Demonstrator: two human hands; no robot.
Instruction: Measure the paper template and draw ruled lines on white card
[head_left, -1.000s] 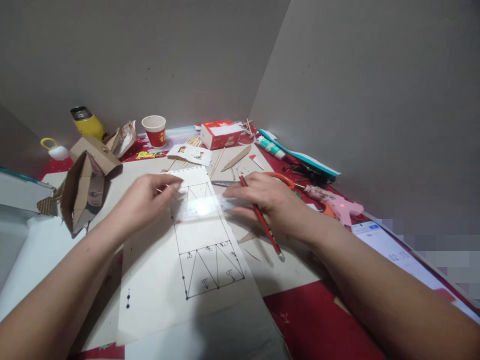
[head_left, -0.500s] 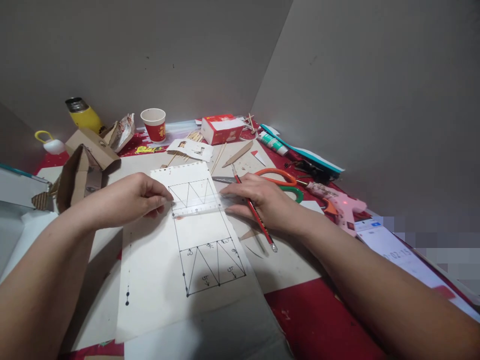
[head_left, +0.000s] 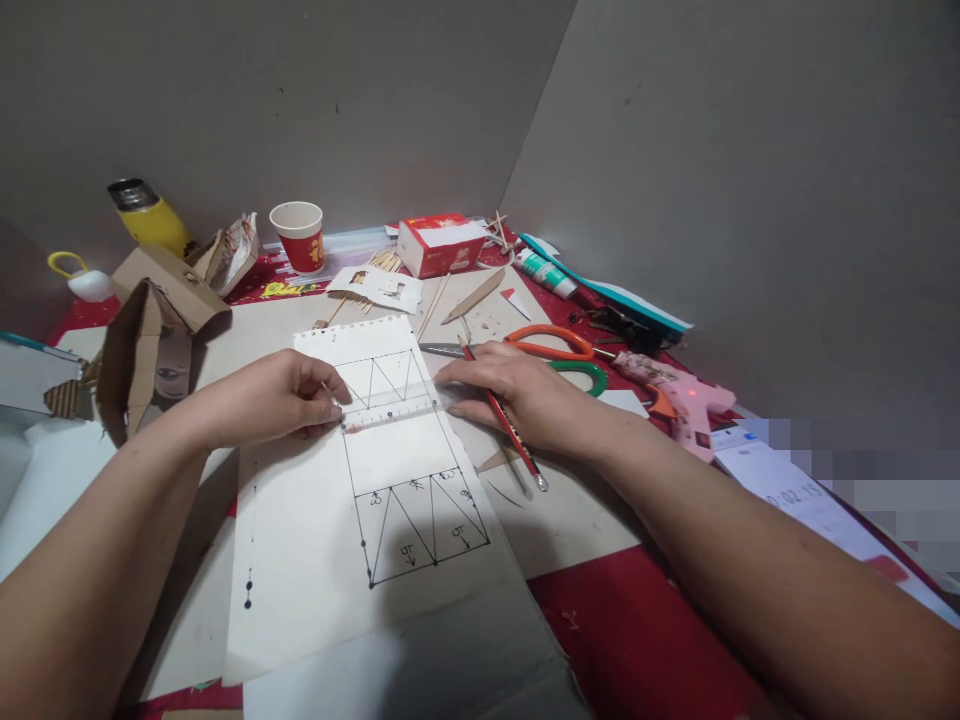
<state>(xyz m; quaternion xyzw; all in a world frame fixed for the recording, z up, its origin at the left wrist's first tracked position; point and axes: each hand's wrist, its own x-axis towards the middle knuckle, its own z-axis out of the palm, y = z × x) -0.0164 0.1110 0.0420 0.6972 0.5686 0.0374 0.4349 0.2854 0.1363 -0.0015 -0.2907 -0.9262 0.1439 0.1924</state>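
A sheet of paper with inked triangles, dots and numbers lies in front of me. Across its upper drawing rests a clear ruler. My left hand is closed, thumb and fingers pinched at the ruler's left end. At the right end, the fingertips of my right hand touch or nearly touch the ruler. A red and black pencil is tucked in that hand, its eraser end pointing towards me. Just beyond the right hand lie scissors with orange and green handles, partly hidden by it.
A pink glue gun and a phone showing a timer lie to the right. At the back stand a paper cup, a red box and a yellow bottle. Cardboard pieces sit left, near my forearm.
The view has shifted slightly, moving most things a little left and up. Both hands keep their places at the ruler's ends, and the pencil stays in my right hand.
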